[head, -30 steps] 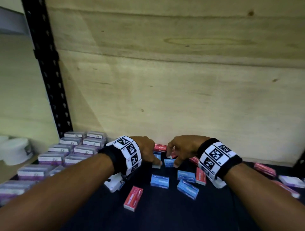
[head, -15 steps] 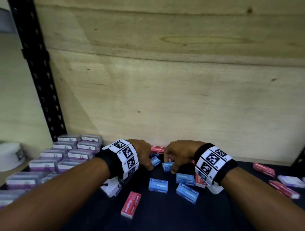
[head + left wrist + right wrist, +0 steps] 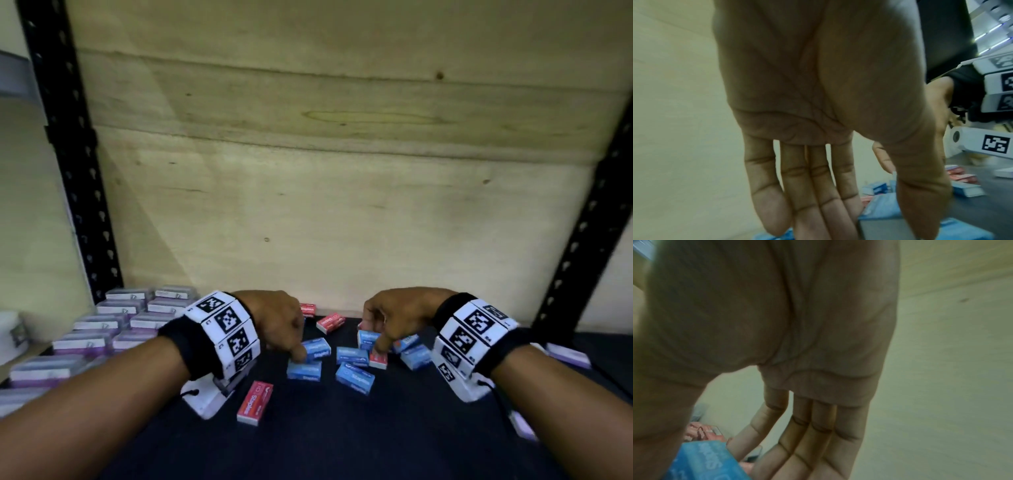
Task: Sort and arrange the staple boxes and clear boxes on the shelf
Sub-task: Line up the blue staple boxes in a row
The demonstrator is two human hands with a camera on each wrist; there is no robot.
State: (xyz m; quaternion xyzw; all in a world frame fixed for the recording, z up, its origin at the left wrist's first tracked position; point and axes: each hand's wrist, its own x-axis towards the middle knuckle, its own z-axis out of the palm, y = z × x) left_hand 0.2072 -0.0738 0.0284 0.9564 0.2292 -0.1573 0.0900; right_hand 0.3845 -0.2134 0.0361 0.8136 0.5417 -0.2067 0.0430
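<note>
Small blue staple boxes (image 3: 354, 377) and red staple boxes (image 3: 255, 402) lie scattered on the dark shelf (image 3: 342, 445). My left hand (image 3: 298, 353) reaches down among them and pinches a blue staple box (image 3: 317, 349) between thumb and fingers; the left wrist view shows this blue box (image 3: 879, 216) at my left hand (image 3: 879, 227). My right hand (image 3: 375, 342) pinches another blue box (image 3: 366, 337), which also shows under my right hand (image 3: 715, 467) as the blue box (image 3: 701, 459). Clear boxes with purple bases (image 3: 130, 318) stand in rows at the left.
The plywood back wall (image 3: 342, 205) rises just behind the boxes. Black slotted uprights (image 3: 78, 171) frame the bay on both sides. More clear boxes (image 3: 568, 354) lie loose at the right. A white tub (image 3: 10, 335) sits on the neighbouring shelf at the left.
Both hands have drawn slightly apart and toward me, each keeping its fingers on a blue box. The head view has tilted and shifted.
</note>
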